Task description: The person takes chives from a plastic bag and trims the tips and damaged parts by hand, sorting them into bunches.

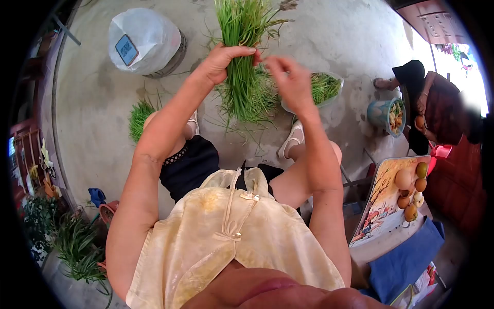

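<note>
Closest to my camera is the pale yellow top (206, 247) the worker wears, above dark shorts (191, 167). On my right, near the knee, a low table (378, 250) bears a picture mat (378, 198), several round fruits (404, 179) and a blue cloth (404, 260).

Farther out, I see the left hand (225, 59) clamped round a bunch of long greens (240, 82), thumb across the front, holding it off the floor in front of the feet; the stalks stick out above and below the grip. The right hand (292, 85) is blurred, its fingers curled just beside the bunch; I cannot tell whether they pinch anything.

Under the bunch, loose greens (265, 105) lie scattered on the bare floor (334, 31). A green heap (139, 121) sits by the left leg, and a plastic bag (337, 91) of greens lies beyond the right foot.

Out to the left, a phone (126, 50) rests on plastic sheeting (149, 33) over a tub (175, 64). Far right, another person (442, 110) sits by a blue bucket (378, 116).
</note>
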Demonstrator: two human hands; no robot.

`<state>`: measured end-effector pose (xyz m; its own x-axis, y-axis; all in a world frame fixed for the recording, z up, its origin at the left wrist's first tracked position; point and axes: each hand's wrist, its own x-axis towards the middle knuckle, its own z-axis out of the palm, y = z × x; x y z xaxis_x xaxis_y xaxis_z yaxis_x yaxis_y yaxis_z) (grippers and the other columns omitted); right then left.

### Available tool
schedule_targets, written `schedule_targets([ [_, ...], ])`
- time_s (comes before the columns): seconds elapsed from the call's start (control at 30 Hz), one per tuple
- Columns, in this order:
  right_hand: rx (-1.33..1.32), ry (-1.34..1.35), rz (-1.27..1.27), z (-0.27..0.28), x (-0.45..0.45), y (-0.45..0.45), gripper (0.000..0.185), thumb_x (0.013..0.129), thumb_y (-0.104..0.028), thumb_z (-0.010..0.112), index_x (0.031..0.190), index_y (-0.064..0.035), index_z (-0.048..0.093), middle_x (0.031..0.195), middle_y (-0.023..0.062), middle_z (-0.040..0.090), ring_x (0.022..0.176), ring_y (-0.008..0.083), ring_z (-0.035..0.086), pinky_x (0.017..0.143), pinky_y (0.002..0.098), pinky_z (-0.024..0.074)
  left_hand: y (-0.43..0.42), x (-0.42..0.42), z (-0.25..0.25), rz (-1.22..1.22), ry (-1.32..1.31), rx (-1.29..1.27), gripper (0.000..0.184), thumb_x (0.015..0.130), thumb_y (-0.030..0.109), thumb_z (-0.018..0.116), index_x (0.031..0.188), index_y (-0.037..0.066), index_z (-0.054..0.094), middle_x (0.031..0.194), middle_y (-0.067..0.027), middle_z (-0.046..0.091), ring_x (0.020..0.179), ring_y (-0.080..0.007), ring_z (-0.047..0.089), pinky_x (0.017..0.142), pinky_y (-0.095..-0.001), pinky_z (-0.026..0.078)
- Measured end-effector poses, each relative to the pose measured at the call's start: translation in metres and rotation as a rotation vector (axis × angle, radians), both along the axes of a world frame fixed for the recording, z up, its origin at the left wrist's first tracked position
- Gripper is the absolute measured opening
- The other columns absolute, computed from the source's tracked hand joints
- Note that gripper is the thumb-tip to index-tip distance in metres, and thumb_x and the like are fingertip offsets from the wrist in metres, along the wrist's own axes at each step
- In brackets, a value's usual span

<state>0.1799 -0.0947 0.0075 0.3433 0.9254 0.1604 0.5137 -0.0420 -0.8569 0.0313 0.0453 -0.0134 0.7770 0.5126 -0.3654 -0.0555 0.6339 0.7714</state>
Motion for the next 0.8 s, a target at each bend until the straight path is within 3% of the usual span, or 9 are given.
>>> schedule_targets([
  [0.03,-0.16,0.299,-0.147,0.005,0.01,-0.002,0.027,0.088,-0.019,0.063,0.108,-0.0003,0.062,0.09,0.0053,0.064,0.086,0.0151,0.061,0.075,0.0269,0.048,-0.001,0.0,0.003,-0.02,0.033,-0.058,0.02,0.082,0.011,0.065,0.098,0.0,0.063,0.093,-0.0095,0.066,0.084,-0.0197,0.065,0.077,-0.0328,0.053],
  [0.13,0.118,0.394,-0.312,-0.006,0.037,0.004,0.026,0.087,-0.018,0.064,0.107,-0.0014,0.063,0.094,0.0046,0.065,0.079,0.0071,0.057,0.068,0.0217,0.0463,-0.007,0.001,0.005,-0.071,0.009,-0.073,0.024,0.082,0.009,0.064,0.103,-0.001,0.059,0.087,-0.0086,0.066,0.071,-0.0157,0.063,0.066,-0.0298,0.054],
  [0.27,0.341,0.576,-0.265,0.006,0.034,0.014,0.022,0.087,-0.015,0.065,0.102,0.0002,0.065,0.08,-0.001,0.064,0.071,0.0074,0.057,0.067,0.0212,0.0462,-0.013,0.005,0.003,-0.165,0.026,-0.069,0.024,0.082,0.01,0.064,0.104,0.0,0.058,0.086,-0.0087,0.066,0.067,-0.0137,0.062,0.062,-0.0285,0.054],
  [0.37,0.194,0.58,-0.221,-0.004,0.044,0.012,0.023,0.087,-0.015,0.065,0.106,-0.0013,0.064,0.084,-0.0007,0.063,0.075,0.0072,0.057,0.068,0.0215,0.0464,-0.017,0.007,0.002,-0.196,0.019,-0.082,0.022,0.083,0.01,0.064,0.103,0.001,0.059,0.086,-0.0086,0.066,0.068,-0.014,0.062,0.06,-0.0286,0.053],
  [0.47,0.224,0.653,-0.224,-0.009,0.047,0.014,0.021,0.087,-0.016,0.065,0.103,-0.0025,0.064,0.084,-0.0003,0.063,0.075,0.0079,0.058,0.068,0.022,0.0467,-0.013,0.006,-0.007,-0.211,-0.042,-0.203,0.022,0.083,0.011,0.064,0.101,0.001,0.059,0.088,-0.0089,0.065,0.069,-0.0144,0.061,0.06,-0.0292,0.053],
  [0.57,0.259,0.655,-0.275,-0.011,0.047,0.017,0.017,0.089,-0.016,0.063,0.098,-0.0021,0.062,0.084,0.0013,0.064,0.073,0.0095,0.06,0.069,0.0233,0.0483,-0.01,0.003,-0.007,-0.192,-0.043,-0.338,0.022,0.083,0.011,0.066,0.101,0.001,0.058,0.088,-0.0087,0.064,0.069,-0.0148,0.059,0.06,-0.0301,0.052],
  [0.8,0.341,0.834,-0.23,-0.02,0.051,0.029,0.015,0.094,-0.015,0.053,0.101,-0.0022,0.053,0.089,0.0091,0.066,0.075,0.0164,0.065,0.071,0.0294,0.0527,-0.007,0.0,-0.008,-0.269,-0.114,-0.259,0.022,0.081,0.006,0.066,0.1,0.0,0.057,0.087,-0.0086,0.061,0.069,-0.0136,0.057,0.06,-0.0301,0.05],
])
